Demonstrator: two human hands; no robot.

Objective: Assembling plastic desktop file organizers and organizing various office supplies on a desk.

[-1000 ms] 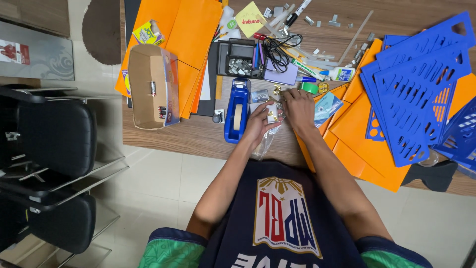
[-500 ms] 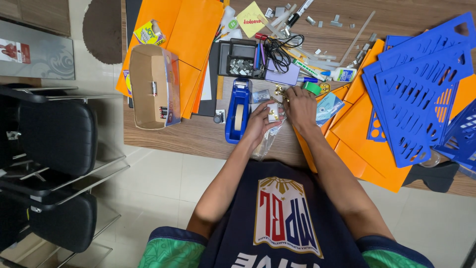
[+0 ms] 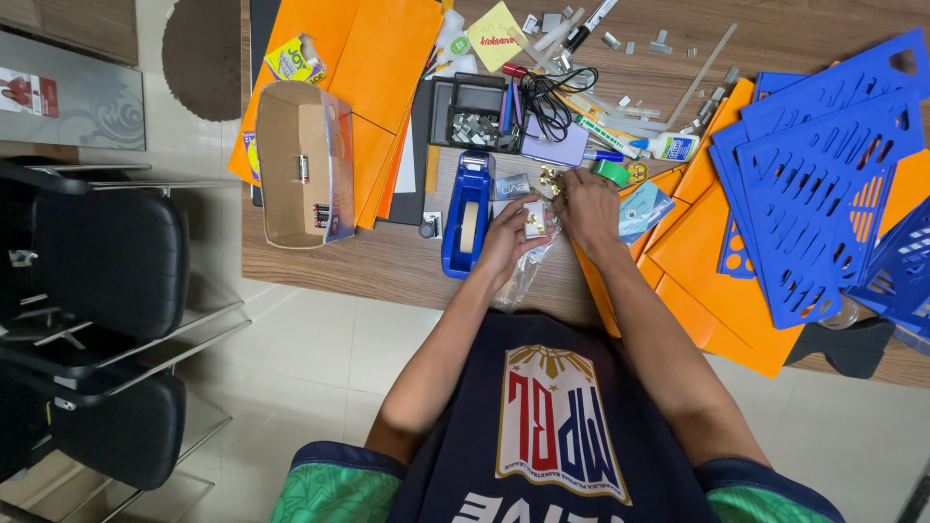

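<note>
Here, near frame centre, the left hand [image 3: 504, 237] is curling its fingers around a small clear packet [image 3: 534, 221] beside the blue tape dispenser [image 3: 467, 214]. The right hand [image 3: 587, 203] is pinching small brass fasteners [image 3: 552, 177] just above it. Compared with half a second earlier, both hands are keeping their places.

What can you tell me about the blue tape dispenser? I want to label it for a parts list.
The blue tape dispenser looks like glossy plastic, long and narrow with rounded ends. It lies on the wooden table, lengthwise away from the person. A pale roll of tape sits in its middle slot. A black organiser tray lies beyond its far end. The left hand is right beside it; whether they touch cannot be told.
</note>
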